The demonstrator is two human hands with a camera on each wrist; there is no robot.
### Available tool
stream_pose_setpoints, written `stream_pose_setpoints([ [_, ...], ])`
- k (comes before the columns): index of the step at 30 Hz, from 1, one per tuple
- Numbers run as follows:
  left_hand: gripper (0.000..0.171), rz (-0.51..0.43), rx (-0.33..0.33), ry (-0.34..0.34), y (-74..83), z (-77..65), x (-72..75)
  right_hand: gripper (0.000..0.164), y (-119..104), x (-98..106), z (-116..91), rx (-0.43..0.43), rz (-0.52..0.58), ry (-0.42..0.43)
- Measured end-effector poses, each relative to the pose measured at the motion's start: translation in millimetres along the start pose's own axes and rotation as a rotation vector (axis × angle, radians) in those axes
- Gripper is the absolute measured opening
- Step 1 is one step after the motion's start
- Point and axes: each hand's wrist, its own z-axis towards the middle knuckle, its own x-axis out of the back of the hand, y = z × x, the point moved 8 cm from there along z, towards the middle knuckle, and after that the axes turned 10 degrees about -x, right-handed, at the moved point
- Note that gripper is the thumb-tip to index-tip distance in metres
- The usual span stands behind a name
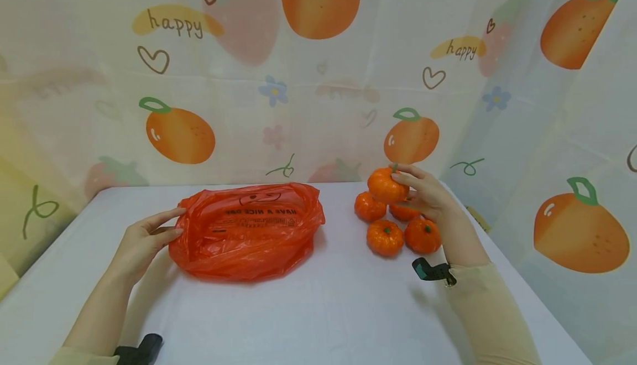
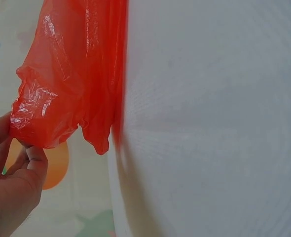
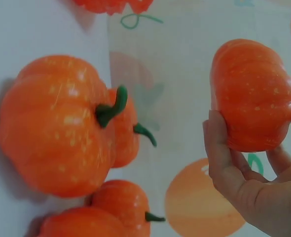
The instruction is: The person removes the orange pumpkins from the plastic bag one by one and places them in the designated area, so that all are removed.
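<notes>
A red plastic bag [image 1: 249, 260] lies on the left half of the table, its mouth spread toward me and dark print showing inside. My left hand [image 1: 144, 240] pinches the bag's left rim between thumb and fingers; the left wrist view shows the thin red plastic [image 2: 61, 89] at the fingertips. My right hand [image 1: 430, 193] grips a small orange pumpkin [image 1: 385, 185] with a green stem, lifted above the others. In the right wrist view this pumpkin [image 3: 254, 94] sits between thumb and fingers. Several more pumpkins [image 1: 385, 238] rest on the table just below it.
The table [image 1: 318, 315] has a white cover. Behind it hangs a curtain [image 1: 338, 110] printed with fruit, hearts and flowers, which also runs along the right side. Bare white cover separates the bag from the pumpkins.
</notes>
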Motion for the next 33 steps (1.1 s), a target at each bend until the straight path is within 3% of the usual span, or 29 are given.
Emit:
stream_pose_setpoints([
  [7,0.040,0.044,0.008,0.004,0.1,0.2,1.4,0.035,10,26,-6,0.001,0.005,-0.014],
  [14,0.041,0.055,0.008,0.002,0.9,1.0,1.6,0.036,17,52,-12,-0.010,0.003,0.005],
  [22,0.042,0.068,0.003,-0.002,3.8,-0.7,1.5,0.026,30,80,-18,-0.034,0.035,-0.004],
  [33,0.043,0.055,0.014,0.000,1.0,-0.9,2.3,0.020,58,111,-23,-0.059,0.074,0.007],
])
